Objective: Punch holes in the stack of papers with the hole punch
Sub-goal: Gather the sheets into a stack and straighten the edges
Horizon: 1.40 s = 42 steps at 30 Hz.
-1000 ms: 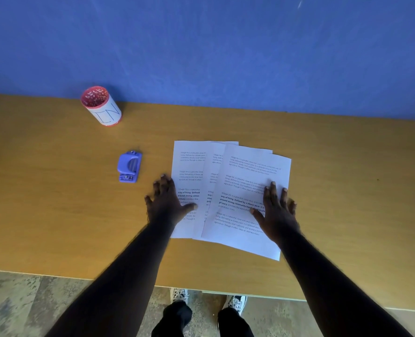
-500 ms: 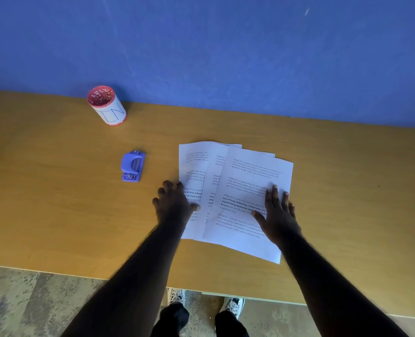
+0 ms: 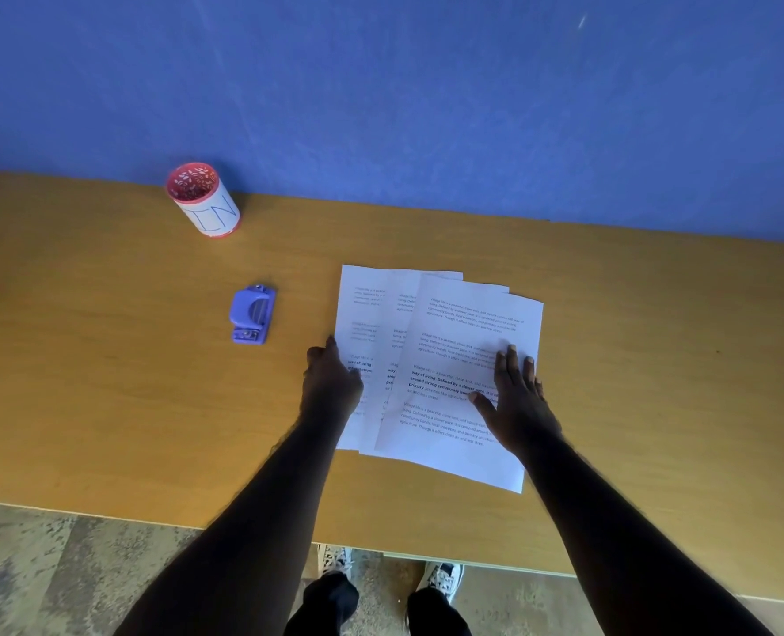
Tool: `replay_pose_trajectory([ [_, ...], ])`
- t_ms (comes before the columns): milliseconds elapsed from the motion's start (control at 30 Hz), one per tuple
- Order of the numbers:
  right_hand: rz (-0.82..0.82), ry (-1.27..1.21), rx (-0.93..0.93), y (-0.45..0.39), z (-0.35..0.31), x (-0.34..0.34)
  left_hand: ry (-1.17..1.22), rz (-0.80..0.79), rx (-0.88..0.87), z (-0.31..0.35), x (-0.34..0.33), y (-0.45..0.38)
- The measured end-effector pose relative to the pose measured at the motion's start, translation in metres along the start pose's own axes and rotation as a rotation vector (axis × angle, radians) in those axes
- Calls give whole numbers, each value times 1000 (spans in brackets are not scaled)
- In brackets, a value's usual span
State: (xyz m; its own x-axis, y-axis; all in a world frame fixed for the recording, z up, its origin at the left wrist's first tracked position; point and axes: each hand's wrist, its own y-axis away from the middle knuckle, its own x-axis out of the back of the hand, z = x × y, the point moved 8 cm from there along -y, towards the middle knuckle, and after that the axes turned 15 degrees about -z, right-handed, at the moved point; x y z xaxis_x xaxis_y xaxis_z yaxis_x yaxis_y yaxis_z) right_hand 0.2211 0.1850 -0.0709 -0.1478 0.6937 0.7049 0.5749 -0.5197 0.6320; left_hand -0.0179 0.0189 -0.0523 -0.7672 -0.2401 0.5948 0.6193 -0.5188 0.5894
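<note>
The papers (image 3: 454, 323) lie fanned out on the table (image 3: 105, 406), three printed sheets overlapping, not yet squared into a stack. The left hand (image 3: 330, 383) rests at their left edge, fingers curled against the outermost sheet; whether it grips that edge I cannot tell. The right hand (image 3: 516, 397) lies flat and spread on the top sheet, pressing, grasping nothing. The punch (image 3: 252, 314) sits untouched to the left of the papers, well apart. A cup (image 3: 204, 199) stands far left by the wall (image 3: 427, 107).
</note>
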Motion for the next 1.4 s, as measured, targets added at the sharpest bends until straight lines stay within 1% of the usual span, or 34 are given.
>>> replay_pose_trajectory([
  [200, -19, -13, 49, -9, -14, 0, 44, -44, -76, 6, -8, -1],
  [333, -35, -13, 88, -15, -28, 0, 83, -135, -109, 10, -17, -2],
  [500, -67, -71, 139, -20, -47, -4, 202, -197, -149, 14, -25, 5],
  [600, -86, -143, 149, -22, -54, -1, 322, -221, -112, 11, -25, 2],
  [667, -53, -203, 148, -24, -57, 11, 468, -226, -65, 4, -18, -3],
  [767, 37, -282, 79, -20, -43, 31, 671, -294, 3, -5, -18, -6],
  [833, 104, -323, -31, -16, -26, 44, 742, -352, 16, -7, -19, -4],
  [867, 107, -369, -86, -15, -17, 49, 766, -379, 15, -7, -19, -4],
  [900, 79, -441, -128, -14, -9, 51, 787, -406, 8, -6, -18, -3],
  [967, -28, -722, -141, -16, 1, 47, 812, -460, -12, -3, -16, -2],
  [1033, -187, -1046, -72, -15, -1, 36, 820, -516, -32, -1, -16, 0],
  [1100, -293, -1195, 31, -11, -8, 31, 836, -557, -55, 2, -17, 0],
  [1133, -302, -1207, 73, -10, -11, 32, 855, -573, -65, 4, -18, -1],
  [1267, -185, -1193, 172, -7, -14, 47, 855, -602, -131, 16, -12, -4],
  [1400, -69, -1169, 311, 6, -25, 74, 843, -535, -295, 47, 13, -4],
])
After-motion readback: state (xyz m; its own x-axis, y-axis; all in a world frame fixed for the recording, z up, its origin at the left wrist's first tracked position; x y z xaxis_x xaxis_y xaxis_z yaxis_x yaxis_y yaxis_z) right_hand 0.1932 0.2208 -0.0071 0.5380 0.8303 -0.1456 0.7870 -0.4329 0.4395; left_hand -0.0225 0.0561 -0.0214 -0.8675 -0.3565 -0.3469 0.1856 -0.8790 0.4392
